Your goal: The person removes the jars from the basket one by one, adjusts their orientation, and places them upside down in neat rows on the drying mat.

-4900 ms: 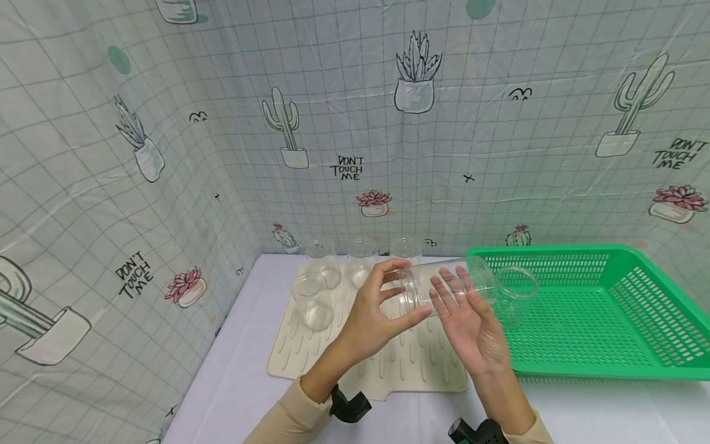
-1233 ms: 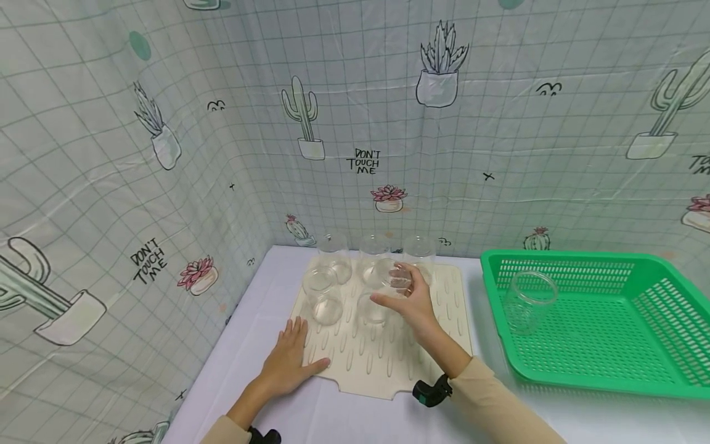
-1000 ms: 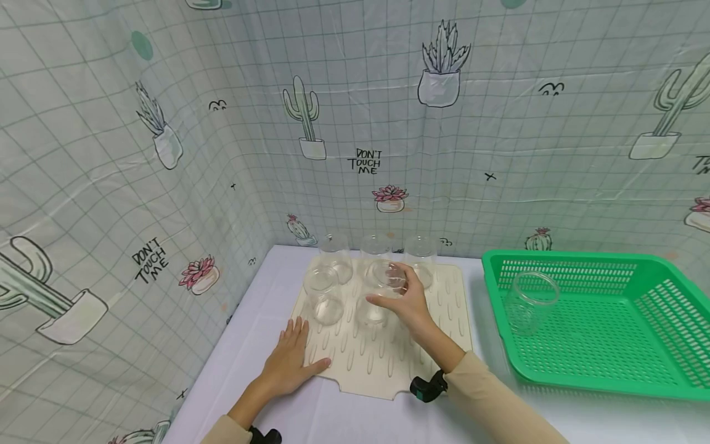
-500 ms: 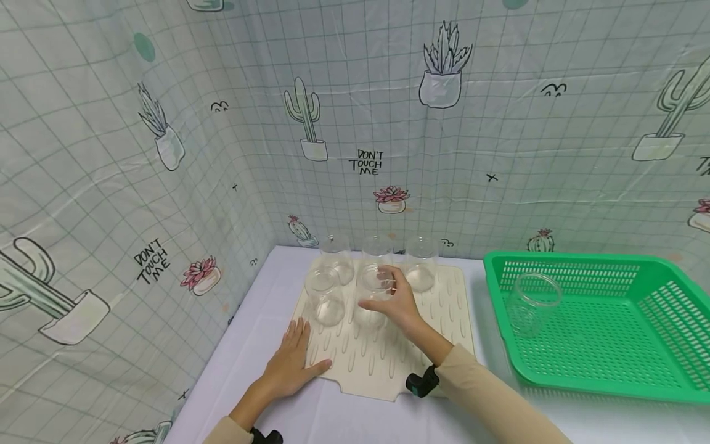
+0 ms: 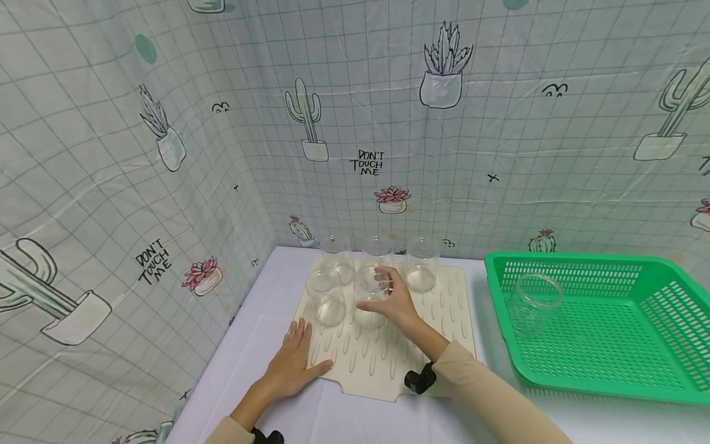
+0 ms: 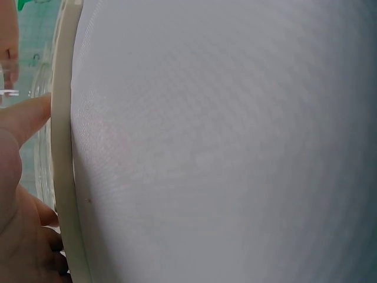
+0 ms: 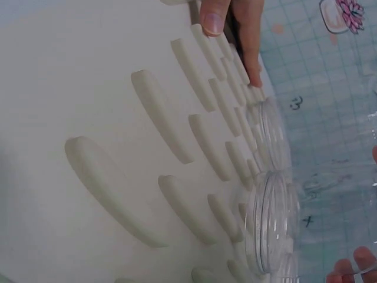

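My right hand (image 5: 396, 302) holds a tall clear cup (image 5: 370, 317) in the front row on the cream ridged drying mat (image 5: 377, 370). Its thumb lies across the near side and the fingers curve round the right and back. In the right wrist view, the cup's ringed end (image 7: 268, 224) is down on the mat, and the right fingertips (image 7: 362, 259) show at the lower right. Flat, with fingers spread, my left hand (image 5: 288, 364) rests on the mat's front left edge. Another clear cup (image 5: 327, 302) stands just left of the held one.
Behind stand three more clear cups, at left (image 5: 337, 259), middle (image 5: 378, 246) and right (image 5: 421, 265). A green perforated basket (image 5: 599, 379) sits right of the mat, with one clear cup (image 5: 529, 308) at its left end. A patterned curtain (image 5: 471, 142) hangs behind the table.
Earlier, both hands held a cup sideways in the air. Now it stands on the mat, the left hand lies on the mat's edge, and the right hand has shifted slightly left with the cup.
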Demonstrator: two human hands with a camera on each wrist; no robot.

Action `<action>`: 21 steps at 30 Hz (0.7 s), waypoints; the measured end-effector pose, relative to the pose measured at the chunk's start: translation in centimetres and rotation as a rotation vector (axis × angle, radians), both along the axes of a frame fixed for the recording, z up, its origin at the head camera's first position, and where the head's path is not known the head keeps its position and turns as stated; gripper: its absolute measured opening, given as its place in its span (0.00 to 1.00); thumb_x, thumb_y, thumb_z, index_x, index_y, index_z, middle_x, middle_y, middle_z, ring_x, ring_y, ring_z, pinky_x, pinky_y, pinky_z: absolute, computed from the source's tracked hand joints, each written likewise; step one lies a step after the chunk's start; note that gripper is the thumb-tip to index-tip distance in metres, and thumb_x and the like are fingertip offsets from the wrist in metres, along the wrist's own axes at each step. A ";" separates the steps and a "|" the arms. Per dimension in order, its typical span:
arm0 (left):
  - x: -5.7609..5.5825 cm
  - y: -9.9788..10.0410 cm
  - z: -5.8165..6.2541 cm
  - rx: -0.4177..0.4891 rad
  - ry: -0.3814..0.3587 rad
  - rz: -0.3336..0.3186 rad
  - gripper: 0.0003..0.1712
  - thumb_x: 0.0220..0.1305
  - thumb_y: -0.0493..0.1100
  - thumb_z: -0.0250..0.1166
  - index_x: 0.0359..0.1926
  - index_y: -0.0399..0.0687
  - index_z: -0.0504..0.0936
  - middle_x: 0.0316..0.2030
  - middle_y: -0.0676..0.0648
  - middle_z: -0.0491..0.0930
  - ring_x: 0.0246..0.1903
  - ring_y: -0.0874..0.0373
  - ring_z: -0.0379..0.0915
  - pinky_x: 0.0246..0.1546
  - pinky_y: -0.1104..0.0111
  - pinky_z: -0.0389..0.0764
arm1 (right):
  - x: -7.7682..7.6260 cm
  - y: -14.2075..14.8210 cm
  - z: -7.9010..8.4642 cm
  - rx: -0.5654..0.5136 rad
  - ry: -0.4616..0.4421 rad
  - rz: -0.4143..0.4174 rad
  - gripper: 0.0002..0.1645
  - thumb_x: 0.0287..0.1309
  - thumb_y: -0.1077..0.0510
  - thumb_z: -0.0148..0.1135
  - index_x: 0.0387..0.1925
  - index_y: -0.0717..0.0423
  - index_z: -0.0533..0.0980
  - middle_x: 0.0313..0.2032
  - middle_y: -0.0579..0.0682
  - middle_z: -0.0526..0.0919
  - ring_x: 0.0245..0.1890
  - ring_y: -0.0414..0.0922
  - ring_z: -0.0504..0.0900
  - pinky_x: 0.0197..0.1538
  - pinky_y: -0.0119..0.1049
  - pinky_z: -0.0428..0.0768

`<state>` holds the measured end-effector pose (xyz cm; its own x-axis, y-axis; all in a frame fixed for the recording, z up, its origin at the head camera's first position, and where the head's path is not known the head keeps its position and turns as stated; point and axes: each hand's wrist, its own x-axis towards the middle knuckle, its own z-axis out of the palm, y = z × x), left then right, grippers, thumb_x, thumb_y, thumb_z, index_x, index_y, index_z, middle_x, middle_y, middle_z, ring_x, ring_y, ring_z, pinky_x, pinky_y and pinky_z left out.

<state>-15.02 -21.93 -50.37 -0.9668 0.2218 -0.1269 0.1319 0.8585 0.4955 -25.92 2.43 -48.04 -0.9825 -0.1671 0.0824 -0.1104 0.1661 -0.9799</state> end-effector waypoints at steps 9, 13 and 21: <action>0.0 0.0 -0.1 0.004 -0.003 0.002 0.57 0.67 0.66 0.59 0.74 0.24 0.48 0.75 0.28 0.40 0.75 0.35 0.29 0.73 0.45 0.40 | 0.0 -0.2 -0.3 -0.013 0.018 0.014 0.48 0.40 0.65 0.83 0.64 0.57 0.68 0.57 0.64 0.73 0.49 0.55 0.70 0.58 0.52 0.69; 0.1 0.0 0.0 0.004 -0.007 0.003 0.58 0.67 0.66 0.59 0.74 0.24 0.48 0.75 0.28 0.40 0.75 0.35 0.29 0.73 0.45 0.40 | 0.2 -0.3 -0.2 -0.006 0.033 0.017 0.49 0.38 0.65 0.83 0.64 0.57 0.68 0.57 0.63 0.74 0.48 0.54 0.70 0.58 0.52 0.70; 0.1 0.1 0.2 0.001 -0.007 -0.004 0.57 0.67 0.65 0.59 0.74 0.23 0.48 0.75 0.27 0.40 0.75 0.34 0.29 0.72 0.44 0.40 | 0.1 -0.2 -0.3 0.042 0.071 0.051 0.51 0.38 0.62 0.85 0.64 0.59 0.66 0.58 0.62 0.73 0.57 0.61 0.71 0.61 0.54 0.70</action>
<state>-14.96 -21.84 -50.22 -0.9651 0.2255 -0.1331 0.1319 0.8578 0.4968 -25.79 2.24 -48.33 -0.9645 -0.2218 0.1430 -0.1883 0.1989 -0.9618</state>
